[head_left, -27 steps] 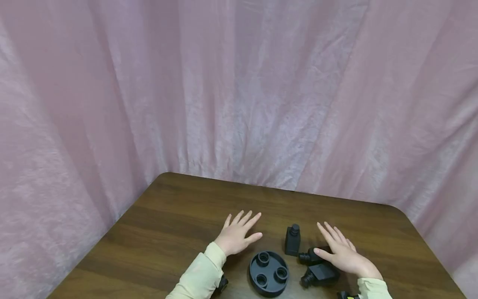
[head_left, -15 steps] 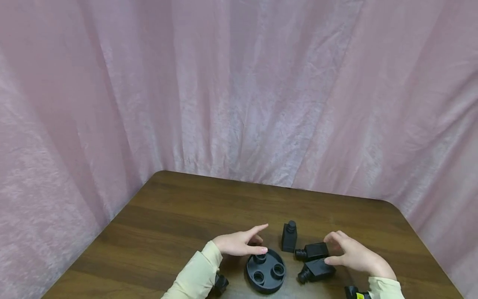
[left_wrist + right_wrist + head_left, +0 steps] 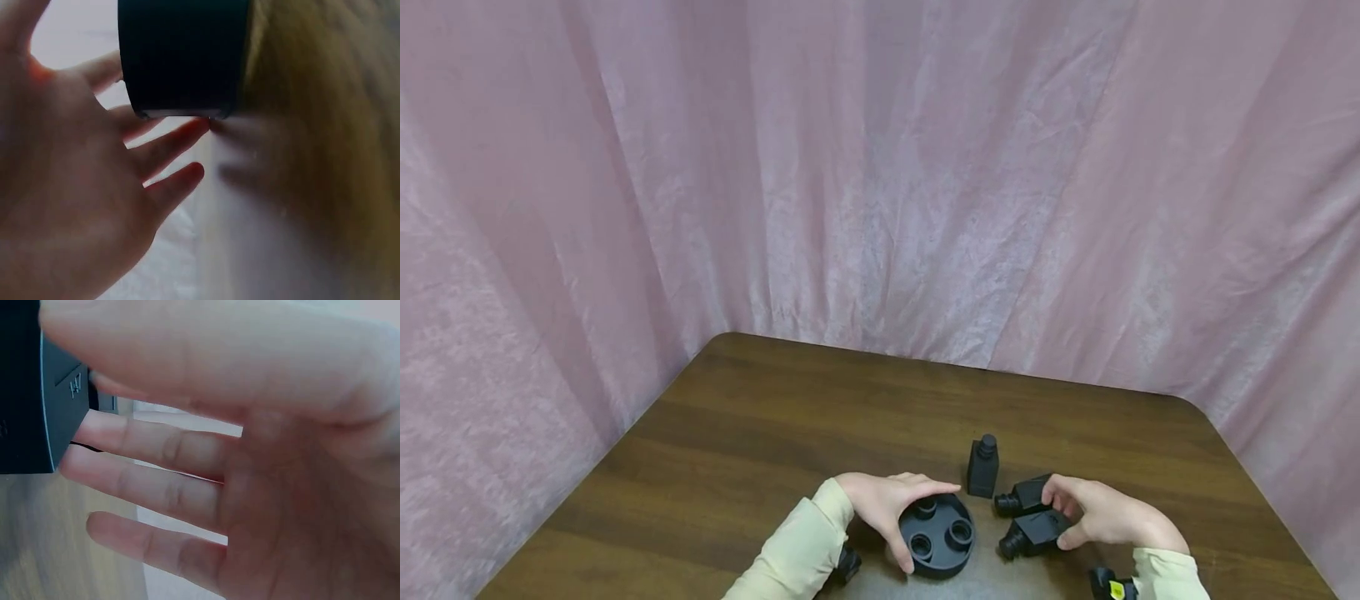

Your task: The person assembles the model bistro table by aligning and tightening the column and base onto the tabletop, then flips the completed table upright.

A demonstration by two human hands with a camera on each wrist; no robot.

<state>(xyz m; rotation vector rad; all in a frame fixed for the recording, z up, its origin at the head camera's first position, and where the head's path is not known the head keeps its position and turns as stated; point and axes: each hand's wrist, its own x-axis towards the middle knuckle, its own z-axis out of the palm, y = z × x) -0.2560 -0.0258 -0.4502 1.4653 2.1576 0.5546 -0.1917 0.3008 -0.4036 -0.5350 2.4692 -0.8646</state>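
Left hand [image 3: 887,504] went from spread wide, up and off past the tray [image 3: 942,571], to down around it: index now along the far rim, thumb at the near left side. Half a second ago that thumb was over the far tube [image 3: 925,505]; it's since swung nearer the person. Right hand [image 3: 1108,512] was splayed flat above the bottles; it's drawn back to their right ends and bent its fingers. Thumb's now down at the near bottle [image 3: 1036,530], fingertips lowered beside the far bottle [image 3: 1028,493].

Left hand [image 3: 882,500] around black tray [image 3: 940,556]; right hand [image 3: 1105,512] on nearer lying bottle [image 3: 1037,528].
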